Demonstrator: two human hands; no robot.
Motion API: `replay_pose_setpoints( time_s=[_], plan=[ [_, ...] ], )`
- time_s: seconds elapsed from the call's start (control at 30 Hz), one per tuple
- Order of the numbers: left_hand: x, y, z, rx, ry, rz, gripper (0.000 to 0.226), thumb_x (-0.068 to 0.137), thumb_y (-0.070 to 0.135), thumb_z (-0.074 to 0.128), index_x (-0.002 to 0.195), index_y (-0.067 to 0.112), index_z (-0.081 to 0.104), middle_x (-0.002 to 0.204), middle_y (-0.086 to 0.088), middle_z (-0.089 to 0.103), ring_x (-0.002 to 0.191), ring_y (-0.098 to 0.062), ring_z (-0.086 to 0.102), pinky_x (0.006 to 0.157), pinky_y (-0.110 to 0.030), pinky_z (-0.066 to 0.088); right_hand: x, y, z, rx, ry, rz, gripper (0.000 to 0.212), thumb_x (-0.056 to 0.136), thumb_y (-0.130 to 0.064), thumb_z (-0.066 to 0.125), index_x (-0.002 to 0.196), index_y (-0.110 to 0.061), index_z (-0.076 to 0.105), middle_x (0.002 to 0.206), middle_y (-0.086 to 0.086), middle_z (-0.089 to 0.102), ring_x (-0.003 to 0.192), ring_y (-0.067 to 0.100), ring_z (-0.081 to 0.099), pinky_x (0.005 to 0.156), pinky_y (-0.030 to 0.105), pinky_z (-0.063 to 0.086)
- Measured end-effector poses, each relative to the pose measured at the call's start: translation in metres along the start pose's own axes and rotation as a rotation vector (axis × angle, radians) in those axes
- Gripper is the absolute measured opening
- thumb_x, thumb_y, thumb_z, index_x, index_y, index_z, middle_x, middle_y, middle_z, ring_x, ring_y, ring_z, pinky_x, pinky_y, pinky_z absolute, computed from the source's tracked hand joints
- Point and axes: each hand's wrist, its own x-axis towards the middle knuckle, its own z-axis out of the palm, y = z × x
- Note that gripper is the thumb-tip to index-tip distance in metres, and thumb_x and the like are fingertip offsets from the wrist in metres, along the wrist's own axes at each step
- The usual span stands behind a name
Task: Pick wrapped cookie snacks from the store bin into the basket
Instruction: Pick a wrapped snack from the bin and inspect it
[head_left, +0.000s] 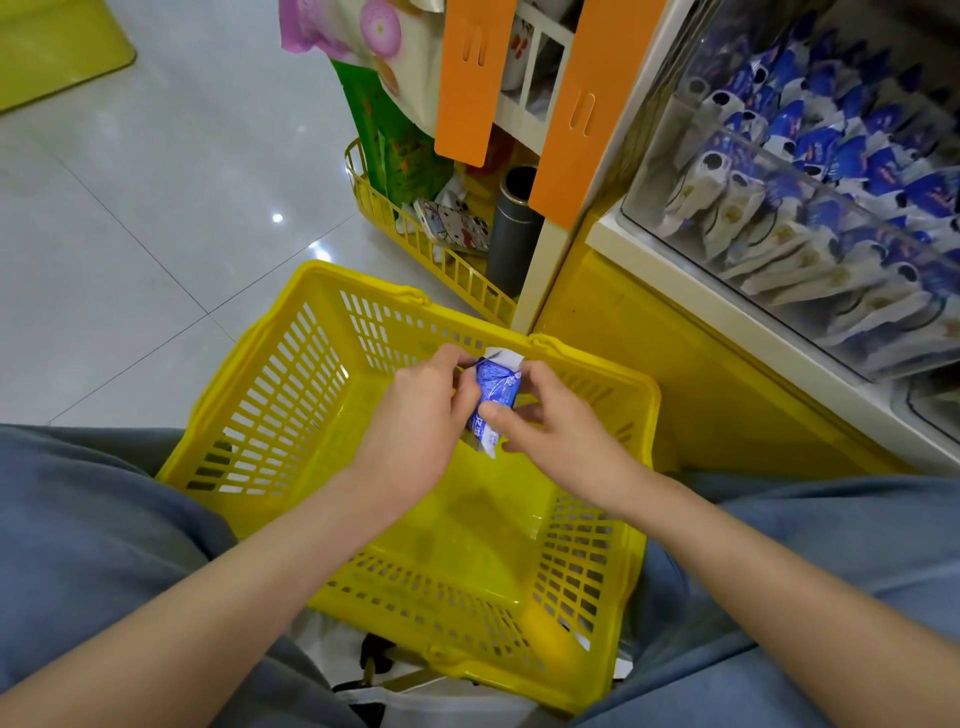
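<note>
Both the left hand (421, 410) and right hand (550, 426) pinch one blue-and-white foil-wrapped cookie snack (492, 400) above the yellow slotted plastic basket (291, 374), near its far rim. The clear plastic store bin (675, 171) of matching packets stands to the right.

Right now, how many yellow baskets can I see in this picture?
2. The large basket sits on the floor in the middle of the view. The small basket stands behind it beside the shelf, holding goods. No other is visible.

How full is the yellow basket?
Empty as far as visible: the basket shows a bare floor, and the blue wrapped cookie snack is pinched above it between left hand and right hand.
</note>
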Motion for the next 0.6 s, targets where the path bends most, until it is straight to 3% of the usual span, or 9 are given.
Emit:
replay_pose_setpoints(
  time_s=[0.07, 0.17, 0.3, 0.4, 0.43, 0.5, 0.53, 0.6],
  plan=[
    [0.0, -0.002, 0.002, -0.067, -0.031, -0.03, 0.02, 0.095, 0.016, 0.047, 0.108, 0.009, 0.06, 0.086, -0.012, 0.069, 0.073, -0.027, 0.066, 0.064, -0.045, 0.055, 0.001, 0.0, 0.001, 0.113, -0.034, 0.06, 0.03, 0.088, -0.017, 0.06, 0.114, -0.018, 0.045, 0.115, 0.0, 0.061, 0.091, 0.017, 0.066, 0.074, 0.033, 0.057],
    [-0.001, -0.004, 0.006, -0.095, -0.046, -0.027, 0.02, 0.096, 0.013, 0.045, 0.107, 0.01, 0.061, 0.084, -0.012, 0.069, 0.07, -0.026, 0.067, 0.061, -0.045, 0.056, 0.004, -0.002, -0.003, 0.191, -0.048, 0.084, 0.029, 0.09, -0.007, 0.055, 0.116, -0.016, 0.044, 0.111, 0.004, 0.061, 0.089, 0.025, 0.066, 0.065, 0.024, 0.053],
    [0.001, -0.005, 0.005, -0.14, -0.044, -0.042, 0.019, 0.096, 0.011, 0.043, 0.103, 0.009, 0.061, 0.087, -0.013, 0.069, 0.07, -0.025, 0.067, 0.061, -0.043, 0.057, 0.005, -0.002, -0.005, 0.191, -0.064, 0.076, 0.036, 0.092, -0.005, 0.051, 0.126, -0.01, 0.041, 0.112, 0.004, 0.061, 0.1, 0.033, 0.064, 0.076, 0.039, 0.054],
    [0.003, -0.002, 0.007, -0.174, -0.06, -0.026, 0.023, 0.096, 0.01, 0.045, 0.114, 0.008, 0.059, 0.097, -0.007, 0.069, 0.077, -0.023, 0.067, 0.071, -0.038, 0.055, 0.007, -0.002, -0.007, 0.215, -0.03, 0.072, 0.036, 0.092, -0.004, 0.051, 0.127, -0.008, 0.041, 0.115, 0.008, 0.06, 0.09, 0.028, 0.066, 0.073, 0.035, 0.054],
    [0.002, -0.001, 0.009, -0.177, -0.077, -0.01, 0.027, 0.094, 0.009, 0.048, 0.119, 0.008, 0.056, 0.1, 0.0, 0.066, 0.076, -0.017, 0.065, 0.074, -0.029, 0.054, 0.008, -0.001, -0.007, 0.244, -0.009, 0.078, 0.034, 0.092, -0.004, 0.051, 0.125, -0.008, 0.042, 0.114, 0.01, 0.06, 0.082, 0.022, 0.065, 0.068, 0.03, 0.054],
    [-0.001, -0.001, 0.013, -0.174, -0.12, 0.013, 0.037, 0.09, 0.006, 0.053, 0.127, 0.01, 0.05, 0.101, 0.01, 0.057, 0.071, -0.001, 0.059, 0.064, -0.006, 0.044, 0.009, 0.0, -0.008, 0.3, 0.016, 0.092, 0.031, 0.092, -0.002, 0.051, 0.121, -0.008, 0.043, 0.109, 0.01, 0.06, 0.073, 0.012, 0.062, 0.062, 0.023, 0.054],
    [-0.001, -0.001, 0.014, -0.182, -0.143, 0.016, 0.04, 0.089, 0.003, 0.053, 0.128, 0.011, 0.049, 0.102, 0.01, 0.057, 0.071, 0.003, 0.058, 0.062, -0.004, 0.042, 0.009, 0.001, -0.008, 0.306, 0.016, 0.095, 0.03, 0.092, -0.001, 0.05, 0.12, -0.009, 0.043, 0.107, 0.01, 0.06, 0.071, 0.01, 0.061, 0.06, 0.021, 0.053],
    [-0.002, -0.002, 0.014, -0.239, -0.176, -0.002, 0.043, 0.088, -0.003, 0.05, 0.128, 0.01, 0.048, 0.109, 0.002, 0.06, 0.076, -0.008, 0.063, 0.067, -0.013, 0.049, 0.008, 0.003, -0.009, 0.301, 0.001, 0.092, 0.029, 0.092, 0.0, 0.05, 0.118, -0.01, 0.042, 0.106, 0.008, 0.059, 0.068, 0.006, 0.062, 0.056, 0.017, 0.053]
  ],
)
